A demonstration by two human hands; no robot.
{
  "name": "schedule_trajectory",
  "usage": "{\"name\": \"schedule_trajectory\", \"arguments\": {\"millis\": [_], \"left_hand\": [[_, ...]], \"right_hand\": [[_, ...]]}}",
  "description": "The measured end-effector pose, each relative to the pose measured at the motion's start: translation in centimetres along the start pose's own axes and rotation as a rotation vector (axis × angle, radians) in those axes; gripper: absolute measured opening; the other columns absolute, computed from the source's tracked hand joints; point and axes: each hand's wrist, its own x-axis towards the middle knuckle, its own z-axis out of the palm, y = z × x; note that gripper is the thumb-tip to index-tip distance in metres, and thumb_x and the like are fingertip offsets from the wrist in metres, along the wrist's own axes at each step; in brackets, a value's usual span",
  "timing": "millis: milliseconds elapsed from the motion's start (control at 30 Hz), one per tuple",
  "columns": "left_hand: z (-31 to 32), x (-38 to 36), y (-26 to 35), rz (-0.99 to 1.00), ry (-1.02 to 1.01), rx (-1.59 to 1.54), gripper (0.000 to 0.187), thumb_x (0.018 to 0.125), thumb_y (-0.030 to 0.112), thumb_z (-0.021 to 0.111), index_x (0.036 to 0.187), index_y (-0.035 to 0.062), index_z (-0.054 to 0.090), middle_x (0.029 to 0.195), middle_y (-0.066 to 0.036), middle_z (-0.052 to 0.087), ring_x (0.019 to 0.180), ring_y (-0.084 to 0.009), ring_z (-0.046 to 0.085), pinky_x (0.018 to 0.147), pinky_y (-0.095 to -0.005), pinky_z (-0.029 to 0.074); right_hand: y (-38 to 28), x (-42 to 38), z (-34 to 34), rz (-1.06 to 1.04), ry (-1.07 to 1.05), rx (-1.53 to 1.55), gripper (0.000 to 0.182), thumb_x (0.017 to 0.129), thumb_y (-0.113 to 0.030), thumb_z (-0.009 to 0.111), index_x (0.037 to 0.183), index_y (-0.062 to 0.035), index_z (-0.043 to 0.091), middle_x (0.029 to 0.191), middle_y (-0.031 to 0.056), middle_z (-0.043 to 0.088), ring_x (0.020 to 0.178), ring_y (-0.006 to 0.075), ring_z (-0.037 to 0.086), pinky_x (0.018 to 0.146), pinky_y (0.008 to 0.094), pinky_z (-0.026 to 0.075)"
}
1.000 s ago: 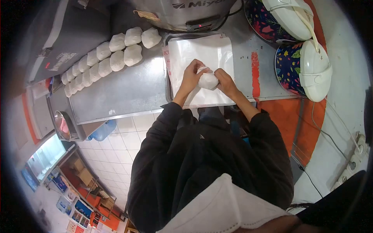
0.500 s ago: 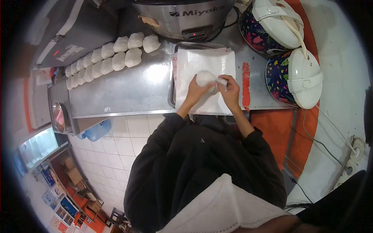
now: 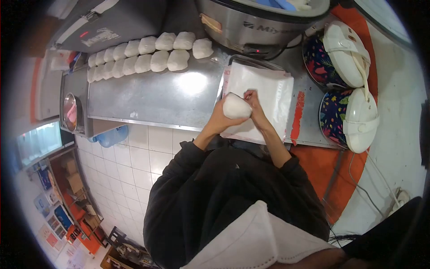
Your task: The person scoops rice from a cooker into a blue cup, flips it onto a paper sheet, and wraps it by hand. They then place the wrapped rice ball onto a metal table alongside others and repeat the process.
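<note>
Above the stack of white paper sheets, my left hand cups a rounded white packet that looks wrapped in paper. At the packet's right side, my right hand has its fingers curled together, apparently pinching the wrapping. The packet partly hides those fingertips. Under the sheets lies a dark metal tray, only its far rim showing. To the left, two rows of similar white packets sit side by side on the metal counter.
Behind the sheets stands a large Miyako cooker with blue and pale items on top. Two floral rice containers with white lids are at the right. A dark bag backs the packet rows. A metal bowl sits far left.
The view has shifted, so the counter appears farther right. My hands have lifted the packet nearer the camera and turned it. My right hand has moved in closer against it.
</note>
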Motion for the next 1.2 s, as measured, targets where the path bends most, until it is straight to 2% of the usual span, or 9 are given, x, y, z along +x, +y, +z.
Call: {"name": "schedule_trajectory", "arguments": {"millis": [100,333,467,633,867,1000,1067,1133,1200], "left_hand": [[-3.9,0.8,0.4,-0.08,0.198,-0.224,0.043,0.069,0.012,0.078,0.105,-0.0006,0.058,0.097,-0.008,0.064,0.085,-0.013,0.061,0.076,-0.0276,0.051],[-13.8,7.7,-2.3,-0.185,0.498,0.275,0.054,0.064,0.029,0.081,0.101,-0.0031,0.059,0.094,-0.015,0.065,0.087,-0.0247,0.064,0.076,-0.0337,0.051],[-11.6,9.4,-5.1,-0.085,0.453,0.427,0.079,0.063,0.03,0.079,0.121,-0.0075,0.041,0.113,-0.024,0.055,0.102,-0.0402,0.054,0.088,-0.0404,0.045],[-9.0,6.2,-6.3,0.134,0.374,0.896,0.075,0.079,0.022,0.063,0.141,0.003,0.026,0.141,-0.022,0.03,0.131,-0.0409,0.026,0.107,-0.0518,0.02],[-10.0,5.7,-6.3,-0.115,0.148,1.08,0.059,0.09,0.032,0.05,0.144,0.026,0.028,0.15,-0.008,0.025,0.136,-0.0283,0.026,0.106,-0.0552,0.019],[-10.0,8.9,-9.6,0.017,0.452,1.34,0.057,0.091,0.036,0.046,0.144,0.0253,0.028,0.148,-0.008,0.027,0.135,-0.0272,0.027,0.104,-0.0529,0.015],[-8.8,9.8,-6.4,-0.087,0.552,1.136,0.057,0.091,0.034,0.047,0.143,0.0182,0.029,0.146,-0.011,0.028,0.134,-0.031,0.023,0.105,-0.0534,0.01],[-8.1,10.5,-1.5,-0.099,0.514,0.98,0.059,0.091,0.032,0.047,0.14,0.0063,0.028,0.143,-0.017,0.025,0.134,-0.0354,0.018,0.105,-0.0534,0.008],[-8.1,12.1,1.3,0.276,0.678,0.547,0.062,0.092,0.031,0.047,0.138,-0.0018,0.024,0.143,-0.022,0.02,0.134,-0.037,0.015,0.105,-0.0533,0.008]], "right_hand": [[-3.3,4.6,3.4,-0.457,0.181,-0.452,0.022,0.078,-0.007,0.069,0.09,-0.0063,0.05,0.089,0.0011,0.046,0.075,0.009,0.046,0.066,0.0231,0.04],[-2.8,15.3,7.8,-0.423,0.265,-0.258,0.007,0.088,-0.01,0.059,0.092,-0.0046,0.055,0.083,0.0017,0.056,0.073,0.0084,0.051,0.066,0.0216,0.042],[-2.0,15.5,8.1,-0.393,0.344,-0.405,0.008,0.088,-0.004,0.055,0.093,-0.0024,0.06,0.087,0.0035,0.058,0.077,0.0118,0.056,0.07,0.0242,0.046],[-1.2,17.0,8.1,-0.508,0.12,-0.858,0.02,0.08,0.005,0.056,0.091,-0.0071,0.068,0.096,0.0107,0.05,0.088,0.0263,0.055,0.075,0.0331,0.046],[-2.3,18.0,9.1,-0.635,0.198,-0.975,0.018,0.08,0.002,0.056,0.094,-0.0053,0.066,0.088,0.0126,0.048,0.082,0.0303,0.053,0.072,0.0391,0.045],[-18.4,8.0,11.4,-0.629,-0.133,-0.857,0.01,0.082,-0.003,0.058,0.09,-0.0008,0.063,0.082,0.0118,0.059,0.078,0.0254,0.059,0.07,0.0337,0.047],[-27.4,6.7,9.6,-0.558,0.06,-0.909,0.009,0.082,-0.007,0.062,0.088,-0.0012,0.063,0.082,0.0121,0.061,0.078,0.0219,0.062,0.069,0.0301,0.048],[-33.2,10.4,6.3,-0.756,0.191,-1.349,0.019,0.082,-0.012,0.063,0.098,-0.0023,0.06,0.086,0.0121,0.062,0.079,0.0213,0.063,0.068,0.031,0.049],[-33.9,14.1,2.2,-0.517,0.172,-1.844,0.031,0.082,-0.009,0.059,0.112,-0.0053,0.053,0.091,0.0147,0.062,0.08,0.0247,0.064,0.066,0.0344,0.051]]}}
